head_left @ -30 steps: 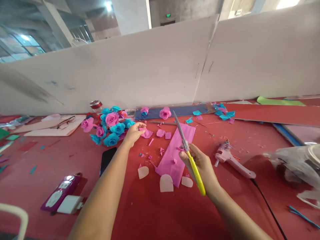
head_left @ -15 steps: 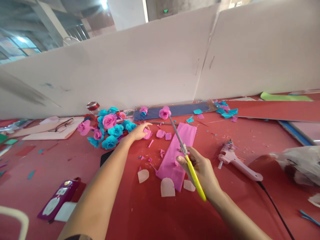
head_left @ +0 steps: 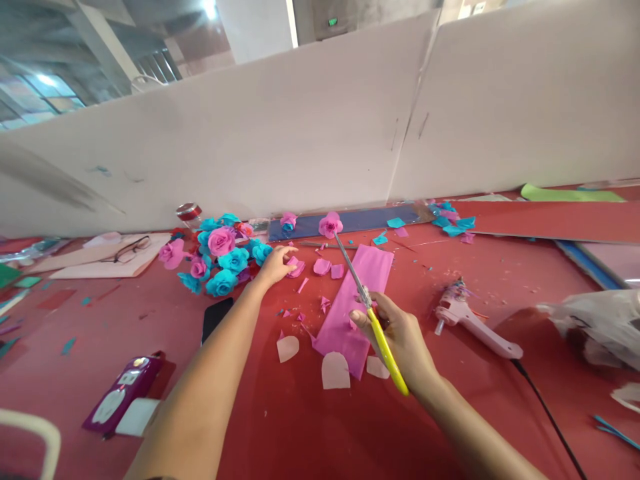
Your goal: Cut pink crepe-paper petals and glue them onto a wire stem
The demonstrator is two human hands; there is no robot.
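Note:
My right hand (head_left: 406,341) grips scissors with a yellow handle (head_left: 389,353), their long metal blades slanting up and to the left. Beneath them lies a folded strip of pink crepe paper (head_left: 336,339). At the far side, my left hand (head_left: 275,268) is held low with thumb and forefinger apart, beside a small stack of pink petals (head_left: 297,269); whether it touches them I cannot tell. More pink petal pieces (head_left: 322,267) lie to its right. Pale rounded paper pieces (head_left: 335,372) sit at the near end of the strip.
Left of my left hand stands a bunch of blue and pink paper flowers (head_left: 221,241). A pink paper rose (head_left: 331,225) rests on a blue strip (head_left: 357,221). On the right is a glue gun (head_left: 475,327) with its cord. A phone (head_left: 216,317) and purple case (head_left: 124,393) lie left.
The view has shifted slightly. My left hand has drawn back a little, and the scissors' tips have dipped slightly left. The petals and crepe paper stay where they were.

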